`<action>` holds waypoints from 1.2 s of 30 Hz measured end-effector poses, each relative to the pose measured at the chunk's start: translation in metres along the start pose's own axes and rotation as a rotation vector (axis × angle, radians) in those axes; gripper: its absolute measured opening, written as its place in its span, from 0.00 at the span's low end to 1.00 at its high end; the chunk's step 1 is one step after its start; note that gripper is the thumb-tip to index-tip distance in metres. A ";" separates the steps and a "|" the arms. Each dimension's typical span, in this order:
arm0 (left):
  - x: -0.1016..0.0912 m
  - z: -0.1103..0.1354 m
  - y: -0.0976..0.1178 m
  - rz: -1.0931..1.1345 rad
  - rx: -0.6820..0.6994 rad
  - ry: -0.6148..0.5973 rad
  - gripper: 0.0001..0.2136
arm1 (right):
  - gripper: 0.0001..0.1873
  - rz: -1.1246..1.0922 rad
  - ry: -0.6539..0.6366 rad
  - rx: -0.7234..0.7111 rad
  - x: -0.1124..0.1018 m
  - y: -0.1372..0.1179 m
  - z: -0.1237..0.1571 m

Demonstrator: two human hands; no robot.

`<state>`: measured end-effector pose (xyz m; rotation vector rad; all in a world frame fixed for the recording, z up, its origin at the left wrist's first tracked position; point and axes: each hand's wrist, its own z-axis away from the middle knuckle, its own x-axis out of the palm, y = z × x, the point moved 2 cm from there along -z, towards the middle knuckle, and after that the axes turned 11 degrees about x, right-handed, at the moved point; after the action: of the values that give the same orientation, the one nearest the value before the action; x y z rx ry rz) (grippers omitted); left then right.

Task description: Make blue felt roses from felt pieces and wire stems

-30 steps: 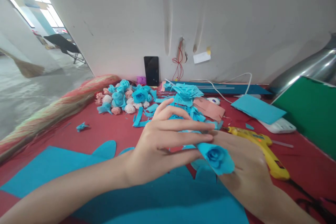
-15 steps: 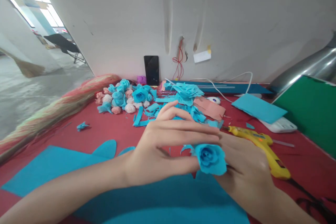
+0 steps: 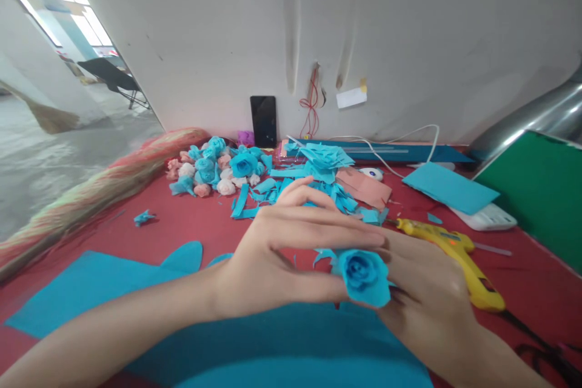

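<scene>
blue flower sat between our hands, over the near part of the surface, open face toward us, petals cupped round a tight coil.

left hand: thumb against the flower's left side, fingers arched above it, closed about it rather than spread, fingertips over the back of our right hand. right hand's fingers were hidden; we could not tell if they pinched the flower's base.

for handling, we judged a light grip best: pressure kept low, near the base, rim of the outer petal left free, since such thin stuff would likely crease under a hard thumb. small turns, face kept in view, seemed the way to check the overlaps were even. a ragged blue bit showed left of the flower, worth keeping clear of the thumb.

blue sheet lay below, toward the near edge. glue gun toward the right edge, orange light showing; we reckoned it hot, knuckles best kept off. heaped flowers lay toward the far left corner.
</scene>
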<state>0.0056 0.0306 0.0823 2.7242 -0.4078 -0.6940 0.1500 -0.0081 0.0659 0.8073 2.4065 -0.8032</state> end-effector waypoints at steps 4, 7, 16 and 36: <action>0.000 0.003 -0.001 -0.020 -0.023 -0.012 0.08 | 0.09 -0.057 -0.032 0.032 0.002 0.002 0.000; 0.000 0.003 0.000 -0.020 0.001 -0.019 0.12 | 0.08 -0.111 -0.042 0.044 0.004 0.003 0.002; -0.001 0.002 -0.002 -0.019 0.056 -0.016 0.09 | 0.09 -0.212 -0.095 0.051 0.006 0.010 0.002; -0.001 0.006 -0.012 -0.119 0.038 -0.088 0.21 | 0.08 -0.450 -0.062 0.503 0.004 0.010 -0.003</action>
<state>0.0040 0.0407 0.0739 2.7793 -0.2837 -0.8477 0.1531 0.0016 0.0617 0.3918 2.3868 -1.6258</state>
